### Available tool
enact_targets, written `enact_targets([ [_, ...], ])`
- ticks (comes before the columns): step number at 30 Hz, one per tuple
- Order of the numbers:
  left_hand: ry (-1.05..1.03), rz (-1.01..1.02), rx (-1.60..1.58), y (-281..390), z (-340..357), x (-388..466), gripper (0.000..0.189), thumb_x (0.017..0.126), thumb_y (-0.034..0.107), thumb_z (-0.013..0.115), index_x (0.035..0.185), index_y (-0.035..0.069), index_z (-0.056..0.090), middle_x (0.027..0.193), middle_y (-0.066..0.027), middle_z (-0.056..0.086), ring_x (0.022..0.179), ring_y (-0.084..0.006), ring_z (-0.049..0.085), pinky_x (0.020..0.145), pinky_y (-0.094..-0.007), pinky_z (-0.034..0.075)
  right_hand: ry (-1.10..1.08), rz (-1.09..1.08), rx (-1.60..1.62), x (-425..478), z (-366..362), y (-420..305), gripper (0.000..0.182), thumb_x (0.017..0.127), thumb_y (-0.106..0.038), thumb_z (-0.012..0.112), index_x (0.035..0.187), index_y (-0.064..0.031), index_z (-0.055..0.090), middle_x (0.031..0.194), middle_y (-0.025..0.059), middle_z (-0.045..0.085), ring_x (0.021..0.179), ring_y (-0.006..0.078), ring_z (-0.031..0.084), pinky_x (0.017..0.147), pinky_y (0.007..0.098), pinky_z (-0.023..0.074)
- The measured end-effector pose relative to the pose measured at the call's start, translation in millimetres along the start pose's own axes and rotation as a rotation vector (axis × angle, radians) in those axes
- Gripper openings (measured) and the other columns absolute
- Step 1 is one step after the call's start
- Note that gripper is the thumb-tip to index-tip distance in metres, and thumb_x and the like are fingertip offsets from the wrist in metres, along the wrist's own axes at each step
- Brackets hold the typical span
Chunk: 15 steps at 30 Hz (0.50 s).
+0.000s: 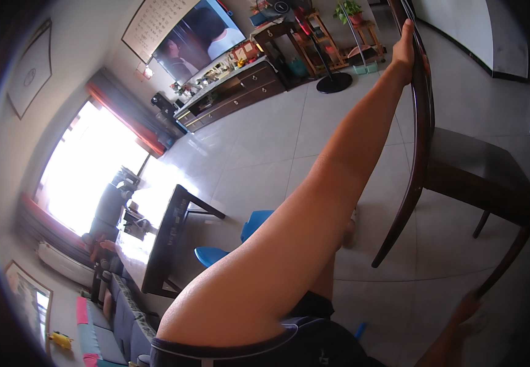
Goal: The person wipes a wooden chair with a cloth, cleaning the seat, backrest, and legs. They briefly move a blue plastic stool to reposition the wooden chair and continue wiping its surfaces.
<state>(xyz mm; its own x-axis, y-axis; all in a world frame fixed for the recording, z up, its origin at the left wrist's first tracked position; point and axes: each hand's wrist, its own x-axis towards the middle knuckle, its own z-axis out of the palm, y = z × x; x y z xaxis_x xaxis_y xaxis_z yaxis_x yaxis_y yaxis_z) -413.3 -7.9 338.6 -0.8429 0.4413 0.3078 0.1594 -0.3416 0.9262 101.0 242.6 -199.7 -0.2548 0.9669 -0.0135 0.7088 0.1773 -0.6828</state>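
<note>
A dark wooden chair (418, 151) with a dark seat (471, 158) is before me on the right, its frame slanting in this view. My left hand (405, 52) is closed around the upper part of its backrest, with the thumb showing along the edge and the other fingers mostly hidden. Low on the right, my right hand (467, 307) grips the lower end of a curved dark wooden chair part (506, 257). That hand is dim and partly blurred. My bare left arm crosses the middle of the view. Whether the chair's legs touch the floor is hard to tell.
Grey tiles (265, 179) cover the floor. Blue plastic pieces (212, 256) show behind my arm, near a low table (166, 243). Further off are a TV cabinet (233, 94), a television (200, 39), a standing fan (334, 83), a dustpan (365, 69) and a sofa (127, 316).
</note>
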Motion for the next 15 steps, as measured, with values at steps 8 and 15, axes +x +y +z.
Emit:
enact_targets([
  [8, 0.116, -0.111, 0.033, -3.4, -33.7, -30.0, 0.083, 0.075, 0.086, 0.05, 0.079, 0.003, 0.054, 0.058, -0.0094, 0.051, 0.046, -0.023, 0.055, 0.046, -0.0404, 0.051, -0.209, 0.101, 0.319, -18.3, 27.0, 47.4, 0.051, 0.091, -0.034, 0.069, 0.118, 0.0082, 0.058, 0.105, 0.0231, 0.064, 0.09, 0.031, 0.065, 0.074, 0.0427, 0.0515],
  [15, 0.097, -0.097, 0.021, -2.8, -29.1, -28.4, 0.085, 0.075, 0.086, 0.05, 0.085, 0.002, 0.054, 0.06, -0.0104, 0.052, 0.047, -0.0231, 0.056, 0.047, -0.0411, 0.053, 0.125, -0.328, 0.125, 25.0, -5.6, -41.1, 0.061, 0.092, -0.046, 0.066, 0.121, 0.0063, 0.057, 0.109, 0.023, 0.063, 0.098, 0.0359, 0.063, 0.085, 0.0448, 0.0494],
])
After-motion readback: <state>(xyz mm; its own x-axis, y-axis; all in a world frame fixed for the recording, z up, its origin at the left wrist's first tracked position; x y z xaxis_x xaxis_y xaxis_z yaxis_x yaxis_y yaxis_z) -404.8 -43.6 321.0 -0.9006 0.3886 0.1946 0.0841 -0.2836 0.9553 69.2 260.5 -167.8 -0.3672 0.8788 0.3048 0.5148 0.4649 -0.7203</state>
